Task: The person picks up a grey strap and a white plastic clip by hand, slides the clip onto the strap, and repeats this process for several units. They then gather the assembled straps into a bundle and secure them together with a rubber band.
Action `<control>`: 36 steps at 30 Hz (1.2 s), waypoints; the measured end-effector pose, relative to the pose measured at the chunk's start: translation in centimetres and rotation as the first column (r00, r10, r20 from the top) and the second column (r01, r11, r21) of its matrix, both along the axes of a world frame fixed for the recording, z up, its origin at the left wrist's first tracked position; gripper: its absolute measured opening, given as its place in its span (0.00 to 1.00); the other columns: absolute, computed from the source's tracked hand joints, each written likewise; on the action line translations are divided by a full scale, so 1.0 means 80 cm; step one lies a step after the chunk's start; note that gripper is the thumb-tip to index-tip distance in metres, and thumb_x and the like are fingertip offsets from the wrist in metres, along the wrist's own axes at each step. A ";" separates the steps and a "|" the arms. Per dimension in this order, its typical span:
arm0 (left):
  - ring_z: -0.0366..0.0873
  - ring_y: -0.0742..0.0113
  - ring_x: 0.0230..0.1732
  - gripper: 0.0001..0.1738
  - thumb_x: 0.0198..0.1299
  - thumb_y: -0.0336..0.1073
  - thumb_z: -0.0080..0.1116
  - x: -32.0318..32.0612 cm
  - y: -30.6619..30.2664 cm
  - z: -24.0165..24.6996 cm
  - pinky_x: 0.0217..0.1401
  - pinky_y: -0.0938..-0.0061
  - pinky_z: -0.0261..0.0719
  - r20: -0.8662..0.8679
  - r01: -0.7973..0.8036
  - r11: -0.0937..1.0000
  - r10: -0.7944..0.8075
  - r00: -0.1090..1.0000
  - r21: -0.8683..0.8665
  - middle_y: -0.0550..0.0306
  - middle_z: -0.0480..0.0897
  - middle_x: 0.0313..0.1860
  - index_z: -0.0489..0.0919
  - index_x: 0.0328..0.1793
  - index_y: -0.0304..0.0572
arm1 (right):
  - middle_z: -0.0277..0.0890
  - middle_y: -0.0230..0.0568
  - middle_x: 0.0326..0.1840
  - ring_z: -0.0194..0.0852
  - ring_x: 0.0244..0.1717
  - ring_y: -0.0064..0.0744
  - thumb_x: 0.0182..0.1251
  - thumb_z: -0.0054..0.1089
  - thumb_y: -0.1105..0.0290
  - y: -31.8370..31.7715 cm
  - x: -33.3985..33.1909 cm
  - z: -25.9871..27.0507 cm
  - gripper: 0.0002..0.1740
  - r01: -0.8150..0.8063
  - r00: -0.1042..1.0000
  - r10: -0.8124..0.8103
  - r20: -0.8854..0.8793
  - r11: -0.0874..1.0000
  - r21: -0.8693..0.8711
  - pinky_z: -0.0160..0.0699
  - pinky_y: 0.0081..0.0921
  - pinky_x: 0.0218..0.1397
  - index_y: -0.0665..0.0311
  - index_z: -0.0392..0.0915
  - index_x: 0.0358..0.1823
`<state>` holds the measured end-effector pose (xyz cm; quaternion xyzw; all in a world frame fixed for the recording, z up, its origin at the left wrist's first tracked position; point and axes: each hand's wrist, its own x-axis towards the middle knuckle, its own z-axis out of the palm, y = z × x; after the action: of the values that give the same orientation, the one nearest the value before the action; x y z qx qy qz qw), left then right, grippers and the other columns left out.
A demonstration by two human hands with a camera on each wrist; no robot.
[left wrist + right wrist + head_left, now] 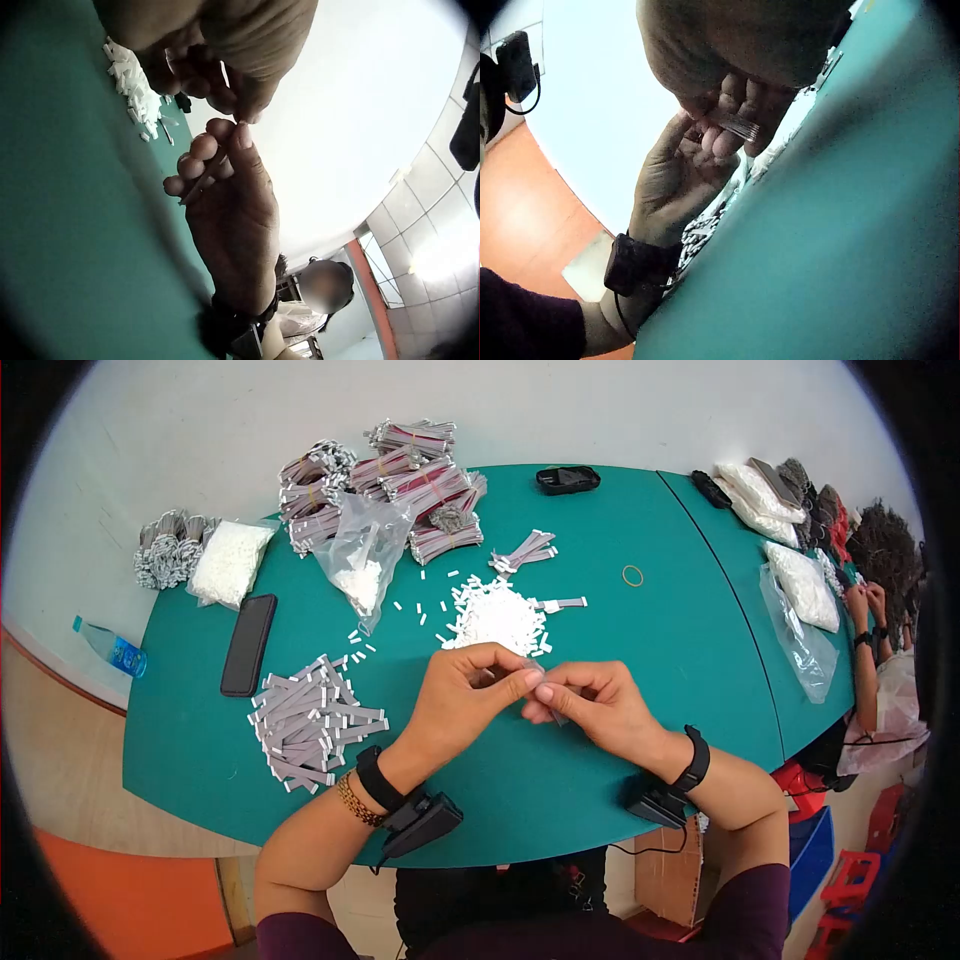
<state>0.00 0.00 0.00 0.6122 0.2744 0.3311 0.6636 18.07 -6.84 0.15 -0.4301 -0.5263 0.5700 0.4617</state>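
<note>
Both hands meet just in front of a pile of small white connector pieces point(495, 615) on the green table. The right hand point(605, 710) pinches a short grey flat ribbon cable point(739, 127) between thumb and fingers; its free end sticks out past the curled fingers point(199, 146). From the other side, the left hand point(465, 695) pinches at the cable's other end, thumb and forefinger tips against the right hand's. That end is hidden by the fingertips. More ribbon cables with white ends point(310, 720) lie heaped by the left forearm.
Bundled cables point(430, 485), an opened clear bag point(365, 550) and a full white bag point(232, 563) stand at the back left. A phone point(248, 645) lies at left, a rubber band point(632, 576) at right. Another person's arms point(865, 660) work at the far right.
</note>
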 end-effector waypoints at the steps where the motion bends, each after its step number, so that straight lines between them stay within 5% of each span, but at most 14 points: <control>1: 0.79 0.72 0.40 0.07 0.59 0.30 0.62 0.001 -0.002 -0.001 0.48 0.76 0.77 0.008 -0.005 1.000 0.005 1.000 -0.002 0.55 0.83 0.38 0.81 0.41 0.33 | 0.81 0.37 0.34 0.78 0.35 0.20 0.70 0.53 0.68 0.000 0.000 -0.001 0.11 0.002 1.000 -0.002 0.004 1.000 0.002 0.78 0.17 0.42 0.69 0.79 0.43; 20: 0.78 0.75 0.39 0.06 0.58 0.29 0.63 0.006 -0.008 0.002 0.46 0.79 0.75 0.047 -0.107 0.994 0.108 0.993 -0.003 0.57 0.83 0.36 0.82 0.40 0.34 | 0.81 0.36 0.30 0.77 0.32 0.18 0.70 0.52 0.69 0.000 0.004 -0.004 0.11 -0.055 0.998 0.055 -0.016 0.997 -0.053 0.77 0.17 0.38 0.69 0.80 0.36; 32: 0.77 0.75 0.37 0.05 0.58 0.27 0.61 0.004 -0.004 -0.011 0.44 0.80 0.74 -0.113 -0.066 0.976 0.091 0.989 0.207 0.58 0.81 0.35 0.81 0.38 0.32 | 0.81 0.34 0.31 0.77 0.31 0.17 0.70 0.54 0.68 0.001 0.000 -0.007 0.11 -0.005 1.000 0.004 -0.018 1.000 -0.030 0.77 0.15 0.36 0.68 0.80 0.38; 36: 0.77 0.75 0.38 0.08 0.58 0.28 0.62 0.007 -0.007 -0.003 0.46 0.80 0.74 0.015 -0.024 1.000 0.024 1.000 0.018 0.59 0.81 0.36 0.81 0.43 0.33 | 0.81 0.33 0.30 0.77 0.29 0.17 0.70 0.54 0.66 0.000 0.003 -0.007 0.11 0.018 1.000 -0.018 0.006 0.999 -0.034 0.74 0.13 0.31 0.67 0.80 0.38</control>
<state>0.54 -0.57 -0.22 0.6122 0.2739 0.3461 0.6561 18.34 -6.81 -0.41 -0.4442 -0.5138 0.5737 0.4578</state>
